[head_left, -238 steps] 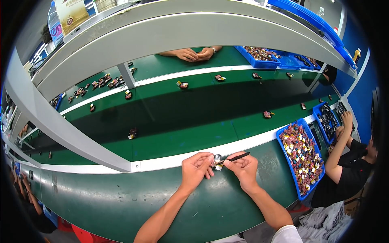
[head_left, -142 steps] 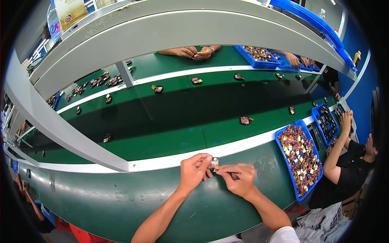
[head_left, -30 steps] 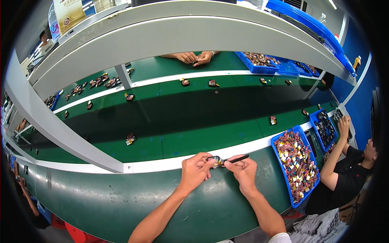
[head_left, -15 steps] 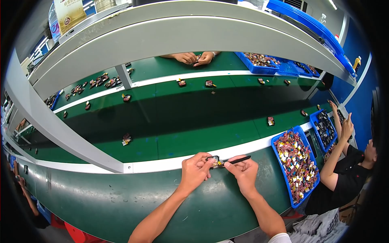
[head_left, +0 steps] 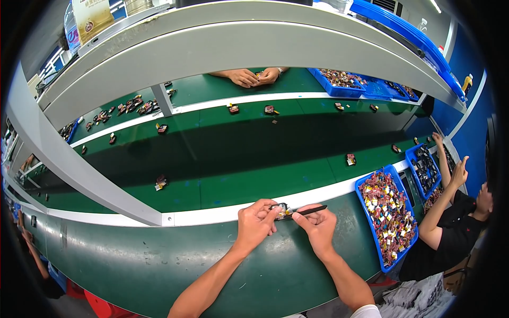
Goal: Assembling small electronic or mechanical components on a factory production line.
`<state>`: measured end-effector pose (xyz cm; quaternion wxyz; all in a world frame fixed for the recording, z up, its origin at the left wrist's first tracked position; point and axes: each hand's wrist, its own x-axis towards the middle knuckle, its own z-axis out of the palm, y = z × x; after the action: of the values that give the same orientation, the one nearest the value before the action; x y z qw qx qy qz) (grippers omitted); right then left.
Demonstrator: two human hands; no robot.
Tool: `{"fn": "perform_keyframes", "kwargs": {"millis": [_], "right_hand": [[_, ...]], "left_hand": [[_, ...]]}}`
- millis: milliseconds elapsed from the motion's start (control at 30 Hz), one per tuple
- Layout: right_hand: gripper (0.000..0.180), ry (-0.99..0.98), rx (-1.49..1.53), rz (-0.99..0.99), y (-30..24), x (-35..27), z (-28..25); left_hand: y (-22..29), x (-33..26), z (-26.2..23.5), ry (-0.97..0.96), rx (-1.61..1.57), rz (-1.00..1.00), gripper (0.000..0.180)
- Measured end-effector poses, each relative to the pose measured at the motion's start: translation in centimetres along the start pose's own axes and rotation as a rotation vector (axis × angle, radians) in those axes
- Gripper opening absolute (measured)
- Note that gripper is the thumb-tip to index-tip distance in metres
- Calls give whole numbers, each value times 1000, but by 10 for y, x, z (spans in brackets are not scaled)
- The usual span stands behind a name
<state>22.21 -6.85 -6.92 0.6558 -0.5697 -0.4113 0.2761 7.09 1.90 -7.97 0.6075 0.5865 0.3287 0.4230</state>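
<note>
My left hand point(head_left: 256, 221) pinches a small black plastic housing point(head_left: 281, 208) with pale and yellowish parts inside, above the near bench edge. My right hand point(head_left: 318, 230) is closed round a slim black pen-shaped tool point(head_left: 312, 210), its tip touching or almost touching the housing. The exact kind of tool is too small to make out. Both hands are close together, and fingers cover part of the housing.
A blue tray point(head_left: 378, 238) heaped with small wired parts stands right of my hands, beside another blue tray point(head_left: 423, 168) of black housings. A green conveyor belt point(head_left: 238, 180) carries scattered assemblies. A grey frame point(head_left: 254, 45) spans overhead. Co-workers sit at right point(head_left: 450, 228) and across point(head_left: 252, 78).
The assemblies on the belt have shifted slightly left. My right hand and its tool have moved a little left; my left hand stays nearly still. The right-hand co-worker's hands have moved.
</note>
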Motion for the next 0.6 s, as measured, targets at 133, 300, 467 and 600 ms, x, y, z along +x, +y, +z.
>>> {"fn": "perform_keyframes", "kwargs": {"millis": [133,300,467,600], "right_hand": [[13,-6,100,226,-16,3,-1],[11,-12,85,302,-18,5,-3],[12,-4,90,310,-19,4,-2],[12,-20,67,319,-19,4,-2]], "left_hand": [[-1,-1,0,-13,-6,2,15],[0,-1,1,-25,37,44,16],[2,-2,2,-18,39,48,15],[0,-2,1,-20,45,54,16]]}}
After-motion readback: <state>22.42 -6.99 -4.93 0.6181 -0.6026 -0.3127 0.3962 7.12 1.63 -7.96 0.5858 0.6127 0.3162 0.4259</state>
